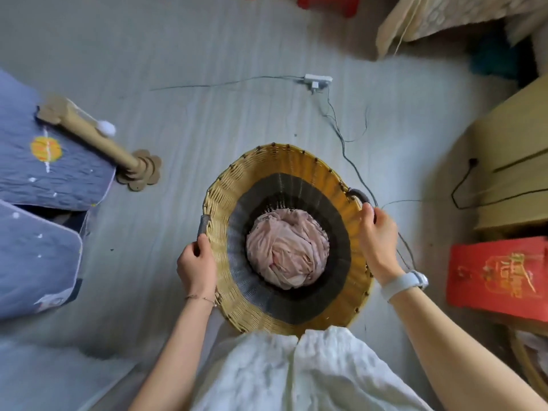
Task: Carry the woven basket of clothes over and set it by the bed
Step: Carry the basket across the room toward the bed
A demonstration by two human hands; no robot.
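Note:
A round woven basket [284,164], yellow at the rim with a dark band lower down, is right in front of me above the grey floor. Crumpled pink clothes [286,253] lie at its bottom. My left hand [197,264] is closed on the left handle. My right hand [378,235] grips the dark right handle at the rim. A blue quilt with a sun pattern [50,170] covers what looks like the bed at the left edge.
A cardboard scratching post [98,140] stands by the quilt. A white power strip [317,80] and thin cables [350,161] trail across the floor past the basket's right side. Cardboard boxes [513,161] and a red box [498,271] line the right wall.

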